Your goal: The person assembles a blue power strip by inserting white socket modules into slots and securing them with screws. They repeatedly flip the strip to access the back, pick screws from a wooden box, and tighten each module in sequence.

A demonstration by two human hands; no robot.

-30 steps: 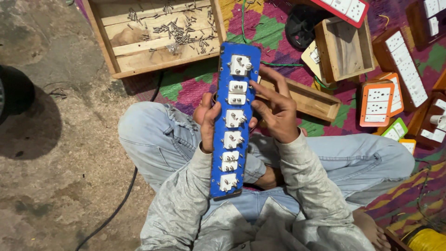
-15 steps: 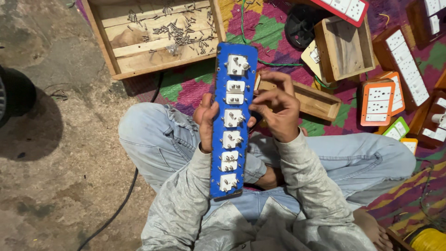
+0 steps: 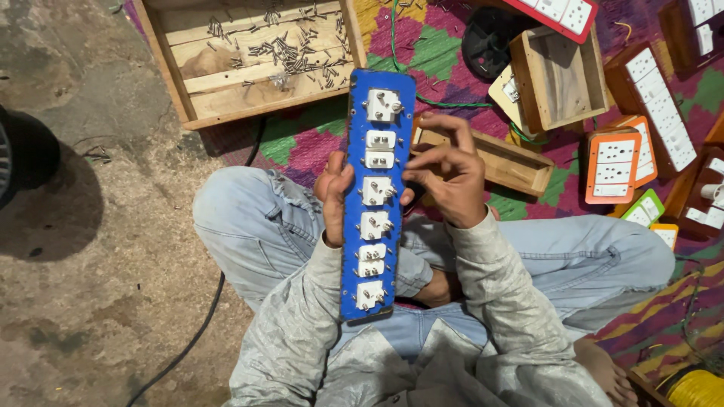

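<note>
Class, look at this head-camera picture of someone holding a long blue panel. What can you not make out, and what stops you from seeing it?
- Underside of the blue panel: faces away from the head camera.
- Left hand fingers: hidden behind the panel; only thumb and palm edge show.
- Whatever the right hand pinches: too small to tell.
- Yellow spool: cut off by the corner.
- Small metal bits in the wooden tray: too small to identify.

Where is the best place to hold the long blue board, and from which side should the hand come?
Grip the blue board by its long edges near the middle, coming from the sides, as the left hand does. Its face is covered with white parts and metal terminals, so the bare narrow edges seem safest.
</note>
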